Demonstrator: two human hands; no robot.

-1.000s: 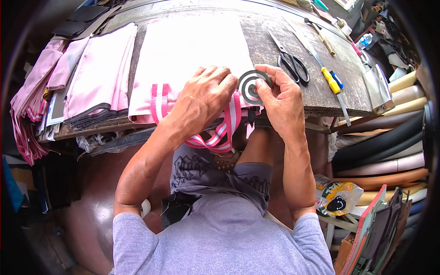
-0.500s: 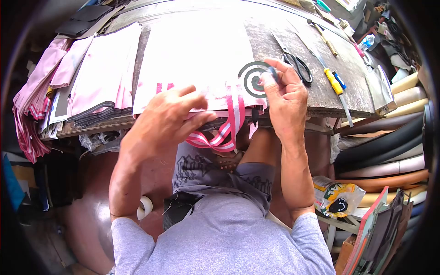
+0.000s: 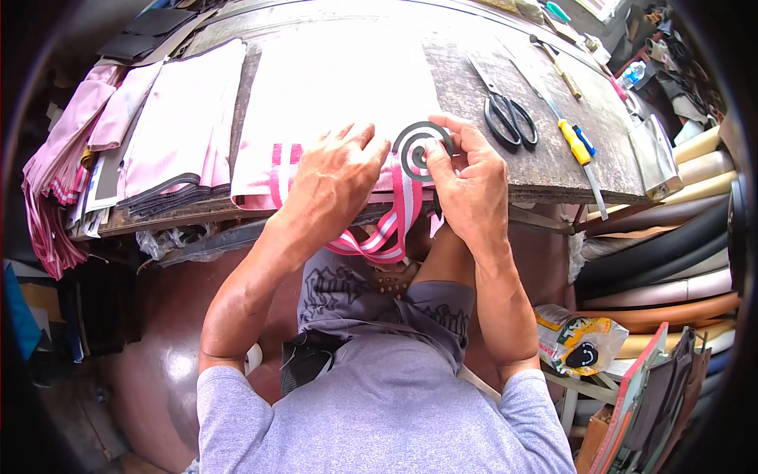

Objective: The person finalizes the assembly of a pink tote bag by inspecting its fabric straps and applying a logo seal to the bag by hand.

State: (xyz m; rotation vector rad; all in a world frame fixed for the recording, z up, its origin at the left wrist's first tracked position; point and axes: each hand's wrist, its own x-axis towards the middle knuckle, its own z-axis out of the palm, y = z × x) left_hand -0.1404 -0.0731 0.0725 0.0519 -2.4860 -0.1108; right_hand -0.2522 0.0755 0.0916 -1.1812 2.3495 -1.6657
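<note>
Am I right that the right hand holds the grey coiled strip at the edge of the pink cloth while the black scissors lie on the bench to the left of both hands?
Not quite: in the head view the scissors lie to the right of both hands. The rest holds: the right hand holds the grey coiled strip at the edge of the pink cloth, with the left hand pressing beside it.

Your desk (image 3: 489, 87) is dark, worn wood, brightly lit from above with glare at the far end. Below it you've got a glossy reddish-brown floor (image 3: 150, 371). To your right, rolls of material (image 3: 671, 261) in black, cream and tan lie stacked. To your left, pink fabric stacks (image 3: 178, 134) sit on the desk edge.
</note>
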